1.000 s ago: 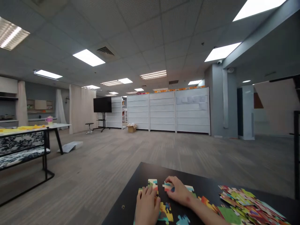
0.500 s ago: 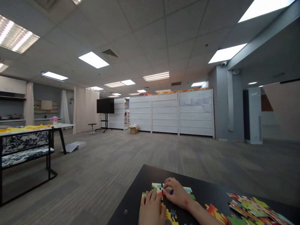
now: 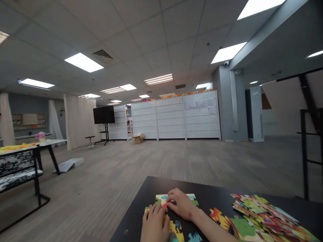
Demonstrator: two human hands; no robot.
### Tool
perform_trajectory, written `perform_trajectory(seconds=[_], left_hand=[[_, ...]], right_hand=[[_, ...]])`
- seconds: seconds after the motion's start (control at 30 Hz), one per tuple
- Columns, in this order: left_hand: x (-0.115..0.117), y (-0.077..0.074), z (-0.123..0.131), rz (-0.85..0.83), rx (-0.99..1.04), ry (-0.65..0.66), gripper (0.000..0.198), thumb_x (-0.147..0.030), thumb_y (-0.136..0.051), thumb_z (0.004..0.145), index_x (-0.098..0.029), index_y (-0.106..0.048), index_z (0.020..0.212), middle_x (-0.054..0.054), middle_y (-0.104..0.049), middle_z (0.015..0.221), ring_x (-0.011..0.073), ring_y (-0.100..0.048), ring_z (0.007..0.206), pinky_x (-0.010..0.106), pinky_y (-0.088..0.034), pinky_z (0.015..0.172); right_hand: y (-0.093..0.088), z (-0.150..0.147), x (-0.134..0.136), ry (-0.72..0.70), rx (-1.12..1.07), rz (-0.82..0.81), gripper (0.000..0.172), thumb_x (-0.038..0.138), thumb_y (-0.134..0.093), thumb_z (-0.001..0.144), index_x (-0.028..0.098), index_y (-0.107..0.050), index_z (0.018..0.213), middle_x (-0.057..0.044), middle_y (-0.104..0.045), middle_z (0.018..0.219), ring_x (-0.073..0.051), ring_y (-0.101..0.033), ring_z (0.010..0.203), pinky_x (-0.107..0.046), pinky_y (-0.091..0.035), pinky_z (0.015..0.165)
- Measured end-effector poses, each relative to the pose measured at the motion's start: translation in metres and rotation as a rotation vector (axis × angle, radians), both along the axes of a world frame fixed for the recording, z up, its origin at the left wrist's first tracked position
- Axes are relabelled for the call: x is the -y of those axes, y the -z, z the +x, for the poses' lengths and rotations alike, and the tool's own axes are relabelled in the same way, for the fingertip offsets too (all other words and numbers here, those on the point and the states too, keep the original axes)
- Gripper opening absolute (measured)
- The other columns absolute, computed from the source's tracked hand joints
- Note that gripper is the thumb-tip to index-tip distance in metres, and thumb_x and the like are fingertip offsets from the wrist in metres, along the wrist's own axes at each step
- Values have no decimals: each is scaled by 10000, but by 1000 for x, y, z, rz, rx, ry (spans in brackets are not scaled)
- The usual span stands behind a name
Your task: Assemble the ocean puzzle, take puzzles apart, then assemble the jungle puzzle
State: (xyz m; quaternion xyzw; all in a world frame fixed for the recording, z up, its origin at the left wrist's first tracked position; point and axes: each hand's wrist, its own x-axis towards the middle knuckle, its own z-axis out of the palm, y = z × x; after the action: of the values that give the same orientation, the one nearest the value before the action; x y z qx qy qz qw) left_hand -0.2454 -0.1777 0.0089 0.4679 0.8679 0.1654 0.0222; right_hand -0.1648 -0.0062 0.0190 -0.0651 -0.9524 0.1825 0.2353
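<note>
Jigsaw pieces (image 3: 190, 197) lie together in a flat patch on a black table (image 3: 156, 185), with both hands on them. Compared with a moment ago, the left hand (image 3: 154, 223) and right hand (image 3: 183, 204) have closed in on each other, so their fingertips nearly meet over the patch, and a small red-orange edge (image 3: 165, 203) shows between them. The left fingers (image 3: 153, 210) press down, spread a little; the right fingers (image 3: 174, 194) curl over the pieces. Whether either hand actually pinches a piece cannot be told from this view. Below the hands, yellow and blue pieces (image 3: 176, 232) lie on the table. To the right sit a red-and-yellow piece (image 3: 219, 218) and a heaped pile of colourful pieces (image 3: 262, 215), overlapping one another. No container stands near the hands; the only one in view, an open cardboard box (image 3: 138, 139) holding something pale, sits on the floor (image 3: 151, 161) far off beside white panels (image 3: 171, 116).
</note>
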Motion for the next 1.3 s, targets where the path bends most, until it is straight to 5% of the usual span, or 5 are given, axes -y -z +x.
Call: perform_trajectory(seconds=[0.23,0.6,1.03,1.17,1.3], left_hand=[[3,-2,6,-1,-72,-20,472,-303,-419,965,-303,-589,1405,18,-510,1546,286,-387,1465,512,-268,1184],[5,-3,7,11,-84,-8,461,-285,-442,958,-293,-613,1386,37,-528,1531,295,-415,1449,514,-290,1178],[3,2,3,6,-80,-4,472,-306,-453,956,-292,-601,1404,42,-522,1535,305,-411,1454,520,-298,1173],[4,11,-3,-41,-137,-2,460,-336,-396,995,-310,-586,1413,15,-510,1545,291,-405,1460,491,-322,1159],[4,13,-7,-68,-157,14,455,-352,-388,1006,-311,-580,1418,9,-488,1562,292,-386,1472,479,-338,1148]], right_hand=[[5,-1,-4,-27,30,1,148,233,-637,891,192,-772,934,-66,-744,1041,-242,-630,1037,-368,-476,944],[16,0,-11,40,-34,-87,283,232,-574,927,231,-771,1131,-118,-642,1380,-258,-598,1269,-402,-443,1100],[4,4,2,-86,55,23,150,187,-586,971,158,-703,1061,-68,-742,1069,-222,-687,1029,-439,-510,986],[-11,25,8,-52,51,51,329,117,-560,910,167,-672,1216,-122,-692,1282,-252,-586,1268,-405,-424,1115],[-39,96,-7,20,74,64,363,90,-528,873,224,-695,1167,-66,-729,1197,-214,-643,1167,-344,-479,1053]])
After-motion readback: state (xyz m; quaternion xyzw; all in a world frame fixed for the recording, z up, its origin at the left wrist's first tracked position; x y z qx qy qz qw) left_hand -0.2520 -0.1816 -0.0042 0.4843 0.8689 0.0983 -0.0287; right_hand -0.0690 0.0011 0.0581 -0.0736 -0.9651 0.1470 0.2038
